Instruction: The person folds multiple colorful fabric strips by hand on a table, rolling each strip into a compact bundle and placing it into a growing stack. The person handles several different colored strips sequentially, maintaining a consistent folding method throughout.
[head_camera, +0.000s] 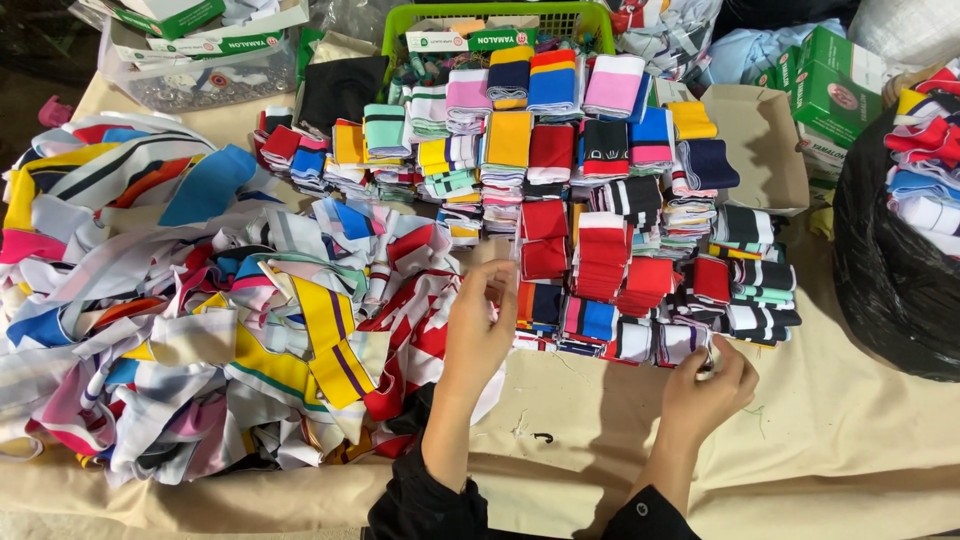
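Left hand (478, 325): lower centre, fingers curled, pinching a strip from the loose fabric heap (200, 300).
Right hand (708, 385): lower right, fingertips closed on a folded strip (690, 343).
Handling: probably soft, light, floppy; best pinched at folded edge.

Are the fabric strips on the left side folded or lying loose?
Loose: the fabric strips lie tangled in one spread heap, unlike the folded stacks beside them.
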